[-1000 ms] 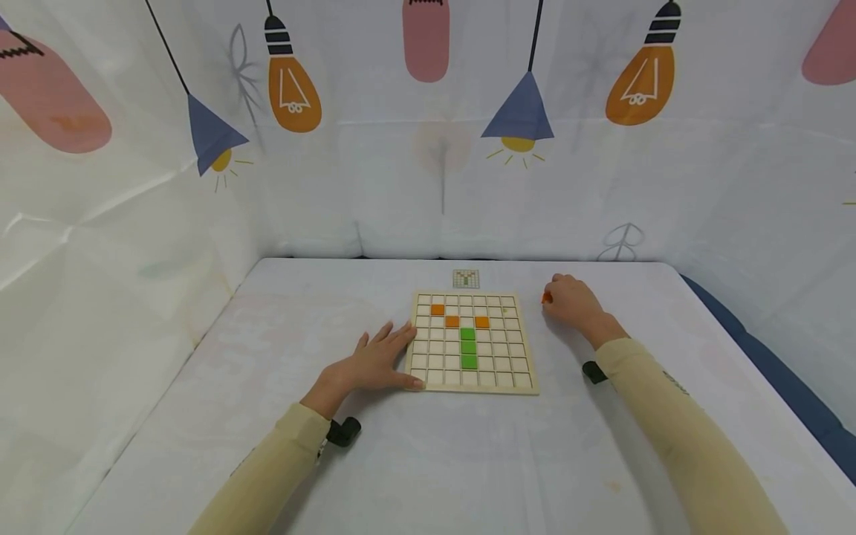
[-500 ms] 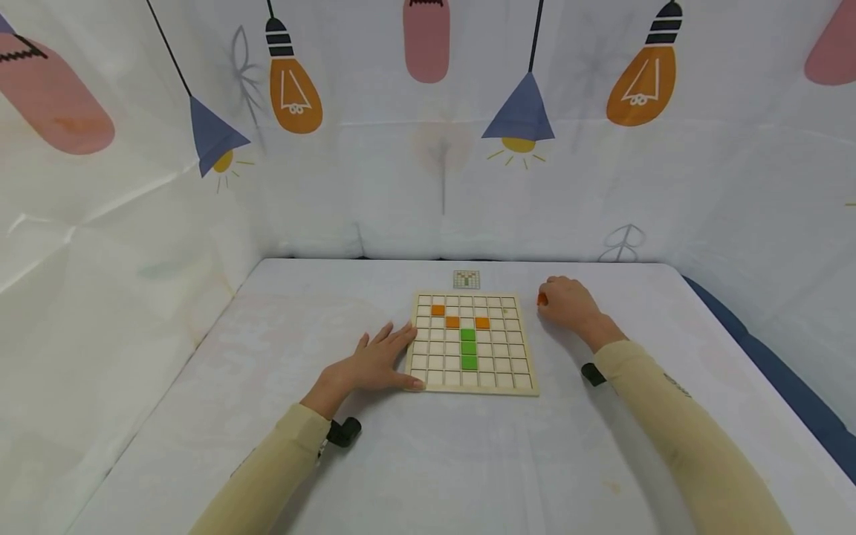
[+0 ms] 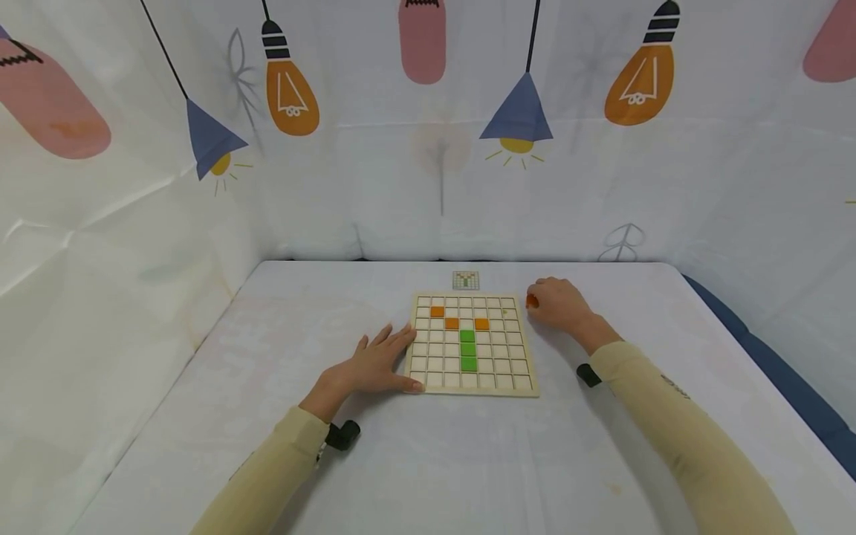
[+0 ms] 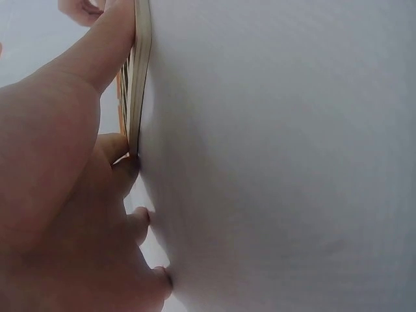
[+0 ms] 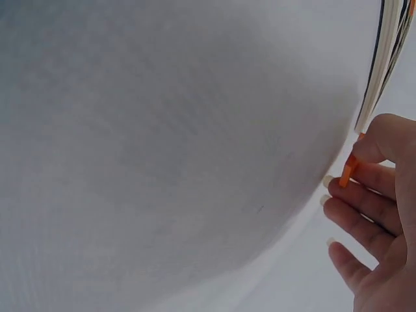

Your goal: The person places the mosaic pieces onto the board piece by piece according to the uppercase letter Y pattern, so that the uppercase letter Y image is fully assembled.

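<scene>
A square wooden grid board [image 3: 495, 391] lies on the table, with three orange tiles and three green tiles [image 3: 468, 349] set in its cells. My left hand [image 3: 377, 364] rests spread at its left edge, thumb on the near left corner and fingertips along the side. Just right of the board's far right corner, my right hand [image 3: 560, 303] pinches an orange tile [image 5: 349, 168] between thumb and fingers. In the right wrist view the other fingers are loosely bent below the tile. The left wrist view shows the left thumb over the board's side.
A small card [image 3: 466, 280] printed with a grid pattern lies beyond the board's far edge. The white table [image 3: 468, 461] ends at a patterned cloth wall [image 3: 401, 186] behind. Dark blue fabric [image 3: 756, 349] shows past the table's right edge.
My right hand has moved left toward the board, carrying the orange tile. The left hand and the tiles on the board stay in place.
</scene>
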Demonstrator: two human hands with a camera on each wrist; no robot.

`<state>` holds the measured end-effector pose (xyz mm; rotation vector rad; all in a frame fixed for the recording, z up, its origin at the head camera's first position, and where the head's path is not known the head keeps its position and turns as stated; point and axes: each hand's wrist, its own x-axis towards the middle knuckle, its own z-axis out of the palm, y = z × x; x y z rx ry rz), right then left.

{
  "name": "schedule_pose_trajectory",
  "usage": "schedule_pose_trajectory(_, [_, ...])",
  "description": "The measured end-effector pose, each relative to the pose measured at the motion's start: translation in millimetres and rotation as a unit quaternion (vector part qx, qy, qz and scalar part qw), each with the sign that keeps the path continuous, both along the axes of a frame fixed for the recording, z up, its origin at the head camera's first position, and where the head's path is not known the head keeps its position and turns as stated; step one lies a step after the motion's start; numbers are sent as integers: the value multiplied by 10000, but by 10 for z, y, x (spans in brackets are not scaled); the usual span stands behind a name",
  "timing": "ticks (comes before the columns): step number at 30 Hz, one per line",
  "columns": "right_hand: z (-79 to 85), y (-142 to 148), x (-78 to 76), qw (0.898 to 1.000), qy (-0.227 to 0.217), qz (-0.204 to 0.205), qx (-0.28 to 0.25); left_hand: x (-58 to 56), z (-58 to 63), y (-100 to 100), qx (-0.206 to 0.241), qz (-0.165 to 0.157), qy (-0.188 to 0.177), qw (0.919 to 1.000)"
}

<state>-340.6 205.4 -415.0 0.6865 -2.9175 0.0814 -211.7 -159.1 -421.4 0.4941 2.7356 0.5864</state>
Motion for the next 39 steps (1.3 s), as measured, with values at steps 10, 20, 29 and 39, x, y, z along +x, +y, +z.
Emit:
schedule_pose_trajectory(10, [28, -78, 13, 9995, 39, 189, -253, -2, -18, -11, 14, -34, 89, 10000])
schedule_pose_trajectory(20, [35, -172, 51, 9986, -6, 409, -343, -1, -14, -8, 7, -51, 83, 10000])
schedule_pose_trajectory(29, [43, -263, 85, 9981, -147, 500, -322, -7, -16, -18, -3, -58, 66, 10000])
schedule_pose_trajectory(39, [-4, -340, 84, 9966, 24, 761, -319, -10, -20, -16, -65, -84, 67, 9999])
